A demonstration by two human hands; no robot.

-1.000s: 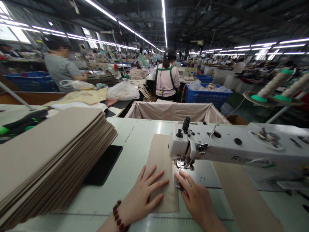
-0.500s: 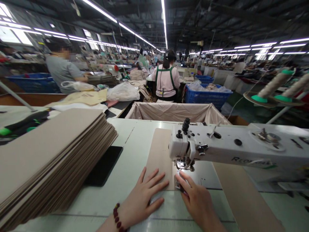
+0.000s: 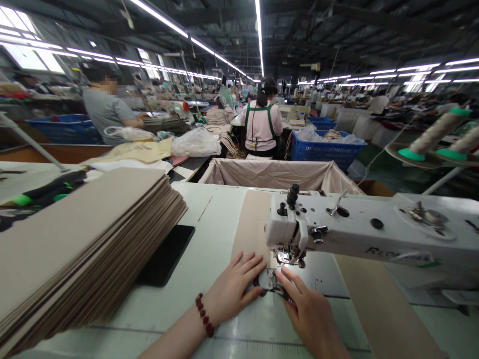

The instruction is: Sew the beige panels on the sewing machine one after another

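A beige panel (image 3: 252,219) lies flat under the presser foot (image 3: 285,257) of a white sewing machine (image 3: 337,222). My left hand (image 3: 239,284) rests flat with its fingers stretched out over the panel's near end. Just right of it, my right hand (image 3: 310,311) has its fingertips by the needle plate, close in front of the foot. Tucked under its curled fingers is a small metal tool that looks like thread snips (image 3: 287,298), mostly hidden by the hand.
A tall stack of beige panels (image 3: 93,234) stands at left, beside a black flat pad (image 3: 166,257). Another beige strip (image 3: 385,299) passes beneath the machine arm. Behind the table is a cloth-lined bin (image 3: 269,172). Thread cones (image 3: 437,134) stand at right; two people work farther off.
The panel has slid away from me under the foot, uncovering the metal plate at its near end. My left hand moved forward with it, fingers drawn closer together. My right hand stayed nearly in place.
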